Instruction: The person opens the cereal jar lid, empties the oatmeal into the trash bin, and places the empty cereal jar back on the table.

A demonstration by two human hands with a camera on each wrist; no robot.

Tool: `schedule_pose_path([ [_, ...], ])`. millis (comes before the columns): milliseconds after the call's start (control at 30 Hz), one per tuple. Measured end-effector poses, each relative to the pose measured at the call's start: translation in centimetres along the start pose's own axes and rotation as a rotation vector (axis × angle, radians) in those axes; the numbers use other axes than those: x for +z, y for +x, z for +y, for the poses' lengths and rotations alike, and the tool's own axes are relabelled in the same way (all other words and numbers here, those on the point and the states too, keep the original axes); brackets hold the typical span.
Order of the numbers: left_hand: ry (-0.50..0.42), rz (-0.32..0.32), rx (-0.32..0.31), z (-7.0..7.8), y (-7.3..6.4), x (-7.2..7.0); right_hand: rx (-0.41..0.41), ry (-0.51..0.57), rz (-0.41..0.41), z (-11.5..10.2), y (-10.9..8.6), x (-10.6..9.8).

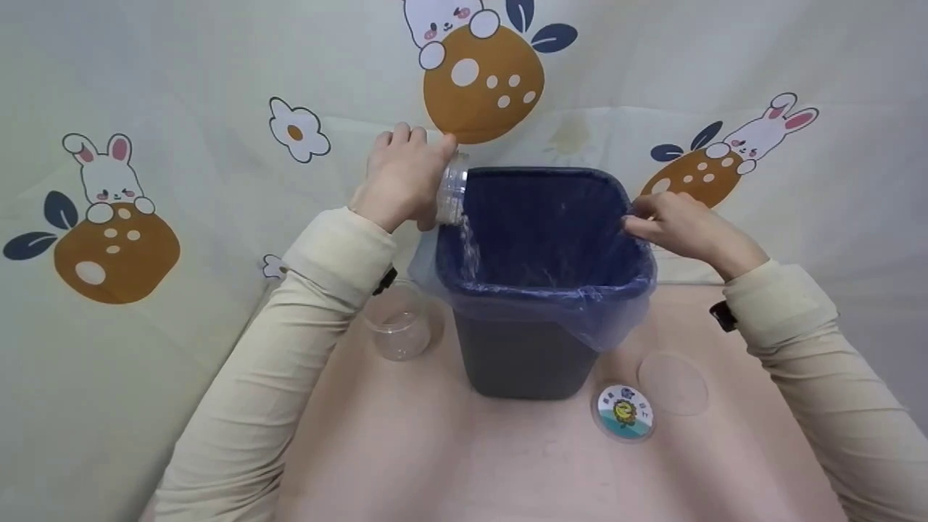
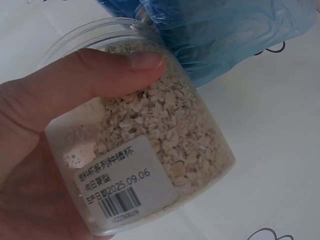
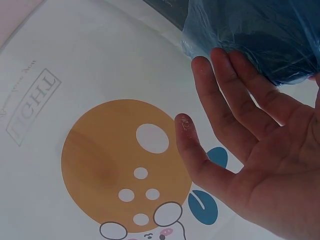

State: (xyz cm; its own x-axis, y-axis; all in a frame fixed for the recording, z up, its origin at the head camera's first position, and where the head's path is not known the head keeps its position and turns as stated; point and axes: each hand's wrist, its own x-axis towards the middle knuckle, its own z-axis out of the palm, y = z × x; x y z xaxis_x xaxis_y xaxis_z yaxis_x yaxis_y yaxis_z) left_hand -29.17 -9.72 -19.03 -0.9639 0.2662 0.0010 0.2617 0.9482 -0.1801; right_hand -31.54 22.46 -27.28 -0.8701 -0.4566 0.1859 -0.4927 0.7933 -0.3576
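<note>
My left hand (image 1: 406, 174) grips a clear plastic jar (image 1: 453, 190), tipped sideways at the left rim of a dark grey trash bin (image 1: 529, 355). Pale flakes (image 1: 471, 250) stream from its mouth into the bin. In the left wrist view many beige flakes (image 2: 175, 120) still lie inside, behind a printed barcode label (image 2: 125, 185); my thumb lies across the jar's side. A blue plastic bag (image 1: 602, 319) lines the bin and folds over its rim. My right hand (image 1: 678, 225) is at the right rim, its fingers (image 3: 232, 110) fairly straight and close against the bag's outside.
An empty clear cup (image 1: 399, 326) stands left of the bin. To the front right lie a round lid (image 1: 625, 413) with a flower picture and a clear disc (image 1: 673, 384). A rabbit-print cloth (image 1: 217, 217) hangs behind the pink tabletop (image 1: 435, 464).
</note>
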Motion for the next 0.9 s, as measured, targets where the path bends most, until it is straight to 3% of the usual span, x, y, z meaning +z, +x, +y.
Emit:
schedule_pose_path([
  [300,0.041,-0.009,-0.007,0.17,0.06,-0.13,-0.004,0.005,-0.009,0.14,0.00,-0.17],
  [900,0.038,-0.017,-0.015,0.23,0.08,-0.10,-0.018,0.001,0.000,0.22,0.05,0.08],
])
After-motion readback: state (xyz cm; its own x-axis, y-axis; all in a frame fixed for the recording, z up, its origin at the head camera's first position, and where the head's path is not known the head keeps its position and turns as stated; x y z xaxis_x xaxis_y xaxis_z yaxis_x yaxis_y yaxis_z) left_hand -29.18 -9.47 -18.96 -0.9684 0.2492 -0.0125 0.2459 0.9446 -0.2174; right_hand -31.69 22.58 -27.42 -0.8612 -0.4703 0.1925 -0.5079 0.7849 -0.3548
